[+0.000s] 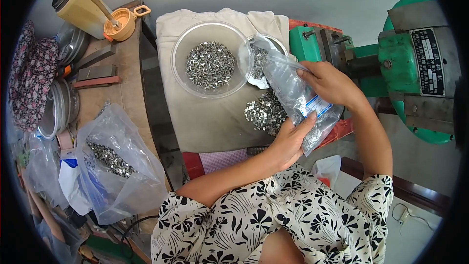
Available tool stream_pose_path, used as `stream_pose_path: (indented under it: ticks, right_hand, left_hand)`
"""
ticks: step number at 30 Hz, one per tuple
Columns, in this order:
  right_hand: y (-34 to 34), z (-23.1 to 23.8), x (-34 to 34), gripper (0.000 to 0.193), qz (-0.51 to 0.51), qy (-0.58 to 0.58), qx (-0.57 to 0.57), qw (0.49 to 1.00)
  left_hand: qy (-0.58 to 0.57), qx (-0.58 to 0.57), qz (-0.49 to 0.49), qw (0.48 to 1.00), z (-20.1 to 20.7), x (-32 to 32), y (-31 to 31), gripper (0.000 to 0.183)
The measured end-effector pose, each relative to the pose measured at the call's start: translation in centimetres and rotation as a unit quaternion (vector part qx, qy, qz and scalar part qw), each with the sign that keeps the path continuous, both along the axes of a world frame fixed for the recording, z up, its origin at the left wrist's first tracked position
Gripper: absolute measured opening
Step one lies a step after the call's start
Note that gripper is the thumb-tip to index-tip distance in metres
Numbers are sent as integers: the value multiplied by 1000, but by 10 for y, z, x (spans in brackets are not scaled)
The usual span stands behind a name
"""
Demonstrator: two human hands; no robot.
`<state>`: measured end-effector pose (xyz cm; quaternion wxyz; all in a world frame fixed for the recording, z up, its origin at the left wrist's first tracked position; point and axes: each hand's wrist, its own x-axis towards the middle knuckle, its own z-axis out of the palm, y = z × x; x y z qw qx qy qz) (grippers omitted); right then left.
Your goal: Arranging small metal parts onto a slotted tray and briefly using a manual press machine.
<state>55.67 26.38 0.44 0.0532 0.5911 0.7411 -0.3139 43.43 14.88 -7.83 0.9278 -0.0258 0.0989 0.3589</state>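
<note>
My right hand (326,82) grips the upper side of a clear plastic bag (286,80) with a blue-and-white label, fingers curled round the film. Lower down, my left hand (291,143) clasps the same bag, its thumb lying on top by the label. Some small shiny bits show through the bag's near end. The bag's far end reaches over a smaller container (281,44) of small metal pieces and partly hides it. Left of it stands a round clear plastic tub (178,56) with small metal parts (211,66) inside. A loose heap of flat metal pieces (264,112) lies beside the bag, partly covered by it.
A beige cloth (195,122) covers the work table. At right stands a green machine (403,63). On the left wooden table (129,73) are an open plastic bag (137,166) of metal pieces, a yellow bottle (83,12), an orange lid (122,27) and stacked clear lids (61,110).
</note>
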Motion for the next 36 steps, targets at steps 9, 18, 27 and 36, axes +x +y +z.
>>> stream_pose_path:
  ticks: [9, 18, 27, 36]
  right_hand:
    - [0, 8, -2, 31, -6, 18, 2, 1000]
    - [3, 13, -1, 32, -11, 18, 8, 1000]
    - [6, 16, -6, 32, -9, 42, 20, 999]
    - [12, 14, -8, 33, 13, 22, 28, 999]
  left_hand:
    - [28, 59, 17, 998, -3, 7, -2, 40]
    - [22, 66, 36, 997, 3, 10, 2, 40]
    - [35, 76, 56, 995, 5, 12, 4, 40]
    - [15, 50, 28, 998, 9, 7, 7, 40]
